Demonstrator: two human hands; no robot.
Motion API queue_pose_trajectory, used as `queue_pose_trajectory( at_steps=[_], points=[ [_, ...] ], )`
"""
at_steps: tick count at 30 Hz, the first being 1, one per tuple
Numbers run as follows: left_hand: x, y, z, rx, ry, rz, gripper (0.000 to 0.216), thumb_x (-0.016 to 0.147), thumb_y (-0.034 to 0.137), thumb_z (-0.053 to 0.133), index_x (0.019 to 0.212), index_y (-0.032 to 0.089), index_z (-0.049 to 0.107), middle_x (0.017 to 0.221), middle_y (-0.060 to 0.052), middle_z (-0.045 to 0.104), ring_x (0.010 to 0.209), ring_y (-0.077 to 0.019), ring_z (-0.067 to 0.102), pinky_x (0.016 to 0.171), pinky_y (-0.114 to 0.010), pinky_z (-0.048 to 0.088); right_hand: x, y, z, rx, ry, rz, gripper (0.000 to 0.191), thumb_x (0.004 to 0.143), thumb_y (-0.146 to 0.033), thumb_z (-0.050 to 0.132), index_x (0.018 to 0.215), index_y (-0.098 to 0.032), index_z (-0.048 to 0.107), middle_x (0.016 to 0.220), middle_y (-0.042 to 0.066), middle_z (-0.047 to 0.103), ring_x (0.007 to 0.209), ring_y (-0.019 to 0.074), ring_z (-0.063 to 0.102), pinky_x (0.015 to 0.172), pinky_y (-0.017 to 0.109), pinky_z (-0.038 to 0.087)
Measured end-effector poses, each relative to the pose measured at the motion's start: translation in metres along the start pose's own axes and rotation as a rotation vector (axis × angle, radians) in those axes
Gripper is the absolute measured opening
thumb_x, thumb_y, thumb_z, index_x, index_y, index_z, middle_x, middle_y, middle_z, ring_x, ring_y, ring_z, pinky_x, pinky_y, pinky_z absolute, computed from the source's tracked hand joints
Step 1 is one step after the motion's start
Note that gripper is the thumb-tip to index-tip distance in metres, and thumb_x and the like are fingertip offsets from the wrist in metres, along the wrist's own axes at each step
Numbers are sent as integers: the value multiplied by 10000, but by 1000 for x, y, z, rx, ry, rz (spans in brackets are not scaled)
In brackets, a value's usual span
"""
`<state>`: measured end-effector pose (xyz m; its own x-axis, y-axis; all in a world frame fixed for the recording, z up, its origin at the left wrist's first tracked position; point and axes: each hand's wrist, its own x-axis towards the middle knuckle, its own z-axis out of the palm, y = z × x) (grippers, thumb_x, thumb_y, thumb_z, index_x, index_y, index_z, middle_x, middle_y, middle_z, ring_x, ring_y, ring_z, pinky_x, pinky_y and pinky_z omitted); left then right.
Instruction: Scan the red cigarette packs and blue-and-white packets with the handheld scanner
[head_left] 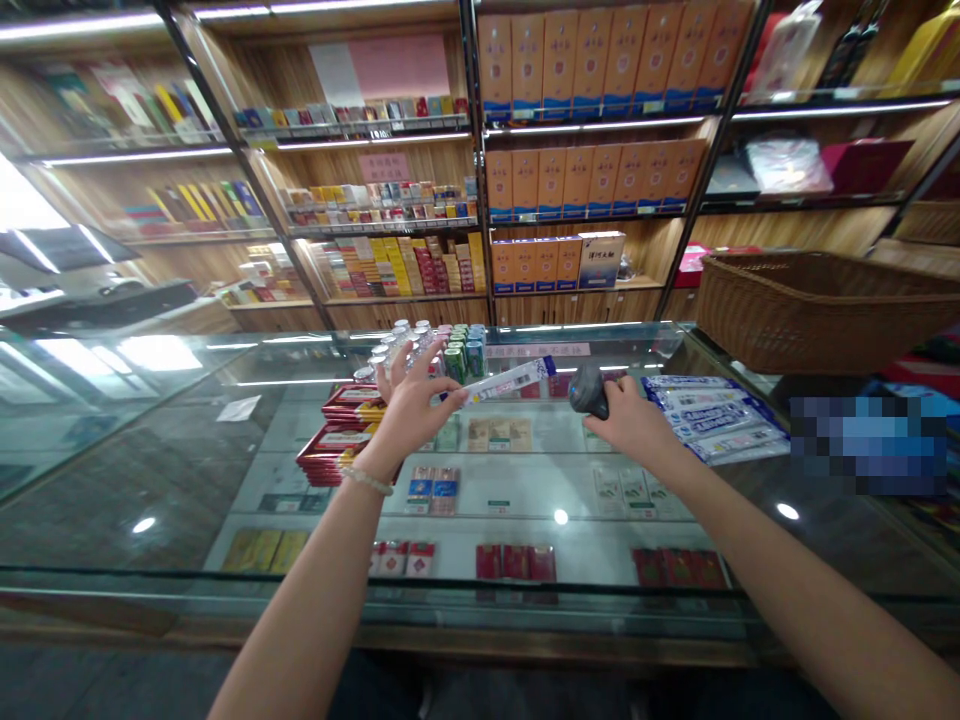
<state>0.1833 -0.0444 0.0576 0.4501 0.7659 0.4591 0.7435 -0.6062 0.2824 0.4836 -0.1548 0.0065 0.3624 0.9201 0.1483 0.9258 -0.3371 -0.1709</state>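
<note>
Between thumb and fingers, my left hand [416, 400] pinches one end of a long white packet [511, 380] with blue ends; a barcode shows on it. My right hand [626, 415] is wrapped round a dark grey handheld barcode scanner [589, 388], its head turned left toward the packet. Packet and scanner are apart. To the right of that hand lies a pile of similar blue-and-white packets [712, 418] on the glass counter [525, 455]. Stacked red packets [334, 455] sit beside my left wrist, and several small cans and bottles [466, 350] stand behind the left hand.
A wicker basket [817, 310] stands at the right end of the counter. Cigarette packs [517, 562] are displayed under the glass. A scrap of white paper [238, 408] lies at left. Shelves with orange boxes [551, 180] line the back wall.
</note>
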Motion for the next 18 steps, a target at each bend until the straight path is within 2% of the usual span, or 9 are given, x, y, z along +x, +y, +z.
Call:
queue_pose_trajectory(
  at_steps=[3, 6, 9, 13, 18],
  points=[
    [-1, 0, -4, 9, 16, -24, 248, 949, 432, 642, 875, 296, 835, 1698, 11, 398, 1621, -404, 131, 1258, -744, -11, 1, 2, -4, 179, 83, -31, 428, 884, -435, 589, 1213, -160, 602, 1261, 143, 564, 1036, 330, 702, 883, 411, 543],
    [-2, -2, -9, 13, 36, -35, 228, 949, 415, 649, 886, 301, 835, 1698, 9, 396, 1620, -403, 138, 1251, -757, -6, -1, 0, -4, 399, 187, -137, 336, 815, -422, 638, 1066, -200, 630, 1135, 107, 597, 1054, 315, 675, 914, 404, 543],
    [-4, -6, -16, 27, 78, -40, 215, 946, 417, 660, 879, 305, 831, 1698, 24, 395, 1616, -396, 155, 1254, -753, -17, -5, -8, -2, 627, 271, -249, 321, 797, -494, 662, 974, -228, 630, 1038, 85, 622, 1013, 299, 662, 894, 407, 556],
    [-7, -16, -28, 43, 127, -77, 229, 959, 441, 645, 900, 316, 828, 1693, 38, 403, 1615, -388, 157, 1250, -762, -2, -14, -25, -3, 835, 253, -292, 323, 761, -482, 709, 951, -238, 615, 1033, 81, 656, 991, 286, 666, 869, 407, 567],
    [-9, -29, -39, 62, 167, -148, 203, 956, 426, 660, 907, 311, 820, 1693, 35, 404, 1621, -381, 151, 1252, -756, -7, -23, -40, -10, 944, 160, -303, 364, 747, -473, 718, 994, -221, 628, 972, 66, 671, 931, 274, 678, 811, 414, 582]
  ],
)
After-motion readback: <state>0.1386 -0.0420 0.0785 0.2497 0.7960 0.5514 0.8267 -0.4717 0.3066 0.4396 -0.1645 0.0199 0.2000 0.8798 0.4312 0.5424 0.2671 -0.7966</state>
